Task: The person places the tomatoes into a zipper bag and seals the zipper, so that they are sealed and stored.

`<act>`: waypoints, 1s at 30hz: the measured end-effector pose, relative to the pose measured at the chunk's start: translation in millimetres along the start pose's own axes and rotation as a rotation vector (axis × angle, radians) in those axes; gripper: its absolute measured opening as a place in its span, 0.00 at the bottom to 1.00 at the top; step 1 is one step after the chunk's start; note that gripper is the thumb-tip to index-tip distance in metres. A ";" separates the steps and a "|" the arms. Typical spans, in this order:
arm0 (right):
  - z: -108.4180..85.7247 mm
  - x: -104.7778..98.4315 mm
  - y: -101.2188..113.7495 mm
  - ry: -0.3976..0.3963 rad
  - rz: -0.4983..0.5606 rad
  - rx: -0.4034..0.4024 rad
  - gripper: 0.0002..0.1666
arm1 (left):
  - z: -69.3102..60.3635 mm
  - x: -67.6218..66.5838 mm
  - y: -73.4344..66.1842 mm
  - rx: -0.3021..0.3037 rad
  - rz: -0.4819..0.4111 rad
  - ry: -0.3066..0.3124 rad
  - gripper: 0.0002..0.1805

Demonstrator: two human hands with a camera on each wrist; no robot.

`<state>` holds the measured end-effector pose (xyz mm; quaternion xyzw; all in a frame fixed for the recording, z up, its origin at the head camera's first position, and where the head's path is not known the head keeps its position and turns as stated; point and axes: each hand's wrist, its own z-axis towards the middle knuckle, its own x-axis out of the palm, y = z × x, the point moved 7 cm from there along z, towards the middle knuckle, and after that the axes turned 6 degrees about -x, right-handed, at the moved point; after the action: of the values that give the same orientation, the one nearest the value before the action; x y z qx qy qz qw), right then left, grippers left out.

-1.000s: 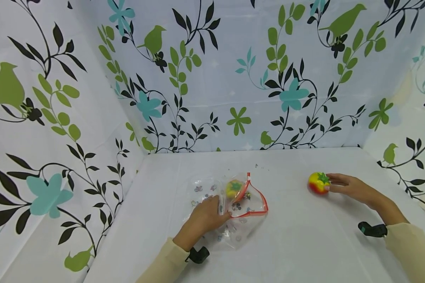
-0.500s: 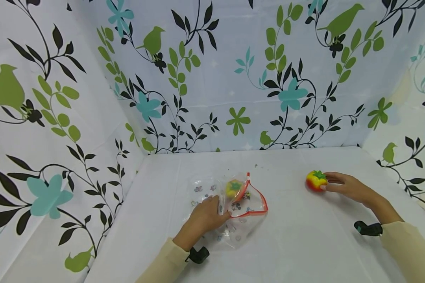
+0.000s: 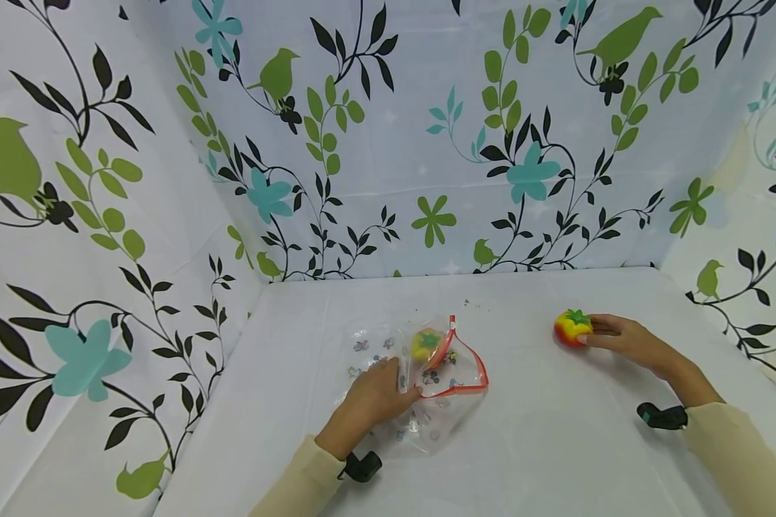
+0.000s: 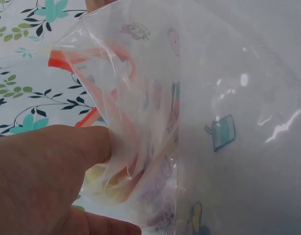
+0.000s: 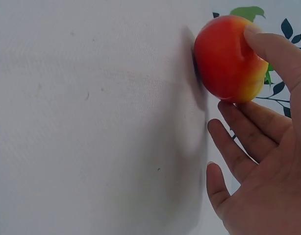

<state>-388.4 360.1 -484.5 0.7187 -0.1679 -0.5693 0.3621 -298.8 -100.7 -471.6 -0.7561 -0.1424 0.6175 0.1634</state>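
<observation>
Clear bag point(image 3: 427, 424) with red edging lies left on the tabletop point(image 3: 530, 424), pinched in the left hand's grip point(image 3: 376, 393), a green-topped yellow fruit point(image 3: 425, 346) showing through its film, while at right the right hand's grip point(image 3: 630, 345) holds a red-and-yellow fruit point(image 3: 568, 330) between thumb and fingers, before the far patterned cloth point(image 3: 388, 194).

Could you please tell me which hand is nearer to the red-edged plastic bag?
The left hand, which holds the red-edged plastic bag; the right hand is well apart, to its right, pinching a red-and-yellow toy fruit.
</observation>
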 end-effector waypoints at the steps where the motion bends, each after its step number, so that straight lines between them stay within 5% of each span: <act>1: 0.3 0.6 -0.2 -0.005 0.003 0.002 0.52 | 0.1 0.3 0.0 0.001 0.002 0.001 0.45; 17: -1.7 7.0 6.9 -0.057 0.019 -0.003 0.50 | -0.2 1.1 -2.1 0.010 -0.003 0.005 0.45; 30: 6.5 25.7 46.1 -0.075 0.036 -0.127 0.43 | 2.6 2.2 1.2 -0.015 -0.004 0.008 0.45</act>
<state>-379.0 309.8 -470.2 0.6694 -0.1576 -0.5986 0.4108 -300.9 -100.7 -474.5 -0.7594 -0.1478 0.6132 0.1597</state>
